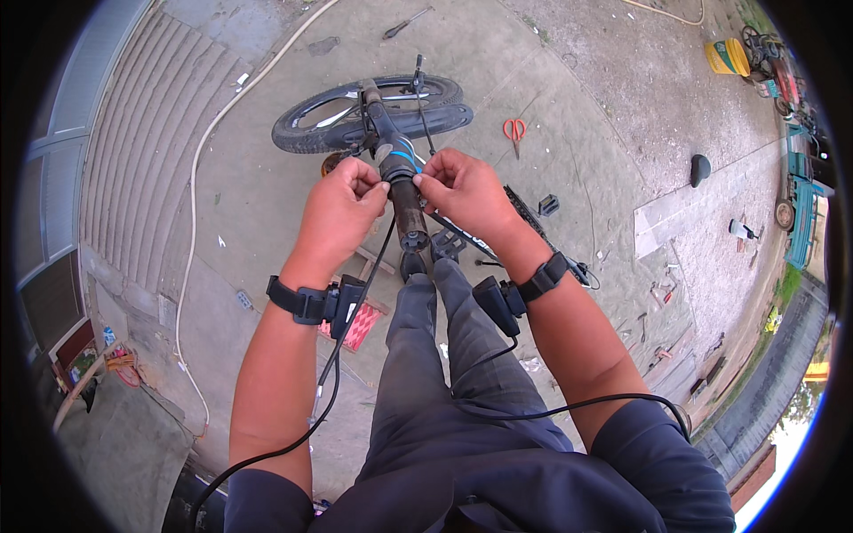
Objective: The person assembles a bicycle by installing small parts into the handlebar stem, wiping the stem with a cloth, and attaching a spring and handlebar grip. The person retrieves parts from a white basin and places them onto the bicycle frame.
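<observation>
A bicycle frame, black with blue stripes, points toward me and ends in a brown, greasy tube with an open end. Around the tube's base sits a black ring. My left hand pinches at the ring's left side, thumb and forefinger together. On the opposite side my right hand pinches the ring's edge the same way. Fingertips partly hide the ring. Beyond the frame lies a wheel with a black tyre.
Orange-handled scissors and a screwdriver lie on the concrete. A black pedal is right of the frame. A pale hose runs along the left by ribbed steps. A yellow bucket stands far right. Cables hang from both wrist straps.
</observation>
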`<move>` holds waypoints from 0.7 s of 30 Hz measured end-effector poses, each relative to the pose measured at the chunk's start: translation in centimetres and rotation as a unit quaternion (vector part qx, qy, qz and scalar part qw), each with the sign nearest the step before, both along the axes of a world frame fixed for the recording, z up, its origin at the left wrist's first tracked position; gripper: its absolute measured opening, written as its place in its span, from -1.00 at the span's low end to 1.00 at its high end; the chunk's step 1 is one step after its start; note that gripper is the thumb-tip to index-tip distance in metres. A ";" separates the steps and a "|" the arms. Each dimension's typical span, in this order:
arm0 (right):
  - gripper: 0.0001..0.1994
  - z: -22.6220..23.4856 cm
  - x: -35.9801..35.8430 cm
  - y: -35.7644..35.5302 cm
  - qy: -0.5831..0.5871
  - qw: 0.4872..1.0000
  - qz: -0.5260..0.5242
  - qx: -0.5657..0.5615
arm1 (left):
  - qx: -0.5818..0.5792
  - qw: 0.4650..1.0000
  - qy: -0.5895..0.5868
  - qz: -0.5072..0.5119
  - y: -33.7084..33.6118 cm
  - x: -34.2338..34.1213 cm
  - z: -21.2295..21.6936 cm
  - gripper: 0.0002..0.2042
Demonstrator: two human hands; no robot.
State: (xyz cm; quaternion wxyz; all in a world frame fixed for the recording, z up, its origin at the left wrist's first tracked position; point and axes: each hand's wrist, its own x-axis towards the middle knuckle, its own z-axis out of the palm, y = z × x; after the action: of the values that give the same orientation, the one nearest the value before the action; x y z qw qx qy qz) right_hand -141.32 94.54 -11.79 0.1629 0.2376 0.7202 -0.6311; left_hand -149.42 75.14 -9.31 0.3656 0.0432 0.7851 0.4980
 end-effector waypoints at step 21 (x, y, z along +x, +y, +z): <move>-0.80 0.4 -1.0 0.9 0.057 0.994 0.063 0.074 | -0.099 0.980 0.132 -0.110 0.4 -1.4 1.4 -0.75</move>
State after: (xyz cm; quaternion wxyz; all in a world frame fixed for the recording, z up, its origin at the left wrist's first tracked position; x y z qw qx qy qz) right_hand -142.34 95.45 -11.43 0.1430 0.1663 0.7864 -0.5774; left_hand -150.77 75.50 -7.93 0.3139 0.1577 0.8625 0.3643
